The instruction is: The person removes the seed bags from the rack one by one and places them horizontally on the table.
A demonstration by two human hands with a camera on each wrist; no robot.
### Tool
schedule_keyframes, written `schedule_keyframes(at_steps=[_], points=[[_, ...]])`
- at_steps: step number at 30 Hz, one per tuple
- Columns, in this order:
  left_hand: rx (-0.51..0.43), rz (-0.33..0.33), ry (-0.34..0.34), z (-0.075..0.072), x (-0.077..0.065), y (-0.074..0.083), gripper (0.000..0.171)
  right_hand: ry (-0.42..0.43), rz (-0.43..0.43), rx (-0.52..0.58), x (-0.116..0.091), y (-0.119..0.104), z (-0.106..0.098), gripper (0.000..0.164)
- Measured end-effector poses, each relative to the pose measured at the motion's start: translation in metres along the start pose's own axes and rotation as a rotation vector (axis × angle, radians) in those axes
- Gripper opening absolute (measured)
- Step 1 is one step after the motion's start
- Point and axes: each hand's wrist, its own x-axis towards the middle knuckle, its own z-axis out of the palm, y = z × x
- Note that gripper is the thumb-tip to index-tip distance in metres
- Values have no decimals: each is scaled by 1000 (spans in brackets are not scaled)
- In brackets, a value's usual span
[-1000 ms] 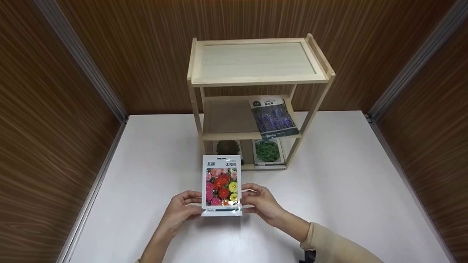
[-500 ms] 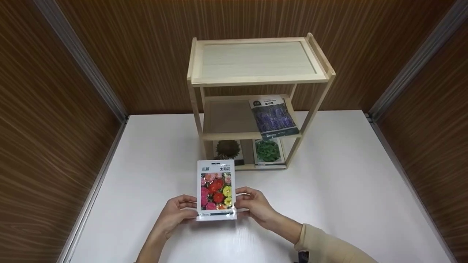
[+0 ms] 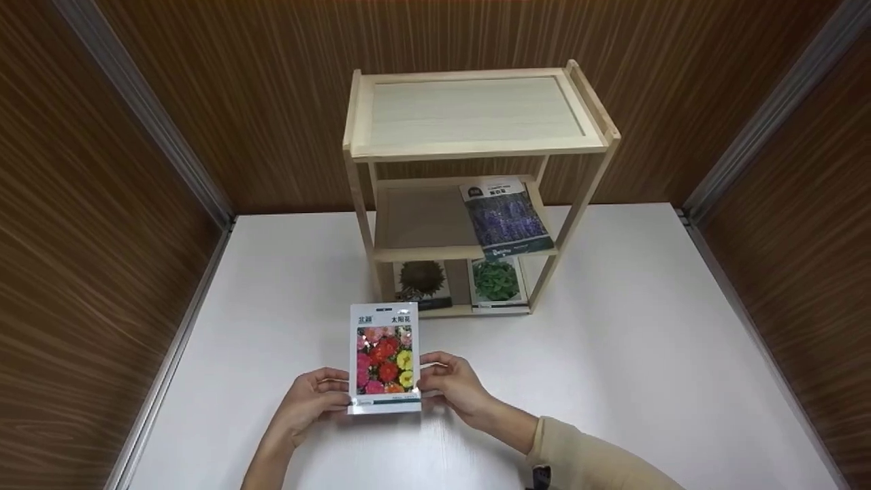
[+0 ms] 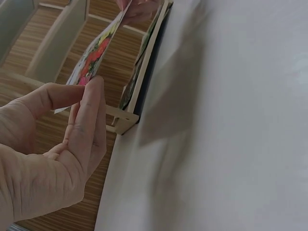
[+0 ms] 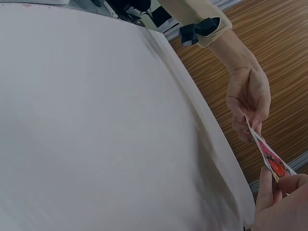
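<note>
A white seed packet (image 3: pixel 385 361) with a picture of pink, red and yellow flowers is held up over the table, in front of the shelf's lower left. My left hand (image 3: pixel 309 405) pinches its left edge near the bottom, thumb in front and fingers behind. On the opposite edge, my right hand (image 3: pixel 456 388) pinches it at about the same height. Seen from the left wrist, the packet (image 4: pixel 96 55) is nearly edge-on and slightly bowed between the hands. The right wrist view shows its flower picture (image 5: pixel 274 163) foreshortened between both hands.
A wooden three-tier shelf (image 3: pixel 476 148) stands at the back of the white table (image 3: pixel 633 354). A purple-flower packet (image 3: pixel 507 218) lies slanted on its middle tier, overhanging the front. Below are a brown flower-head packet (image 3: pixel 422 280) and a green-leaf packet (image 3: pixel 497 282). Wood-grain walls (image 3: pixel 272 102) enclose the table.
Both hands have moved left and slightly toward me with the flower packet. More of the brown flower-head packet on the bottom tier now shows. The packets on the shelf have stayed put.
</note>
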Motion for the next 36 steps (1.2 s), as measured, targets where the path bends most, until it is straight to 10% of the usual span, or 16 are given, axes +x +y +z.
schedule_keyframes(at_steps=[36], points=[[14, -95, 17, -64, 8, -36, 50, 46, -30, -21, 38, 45, 59, 43]])
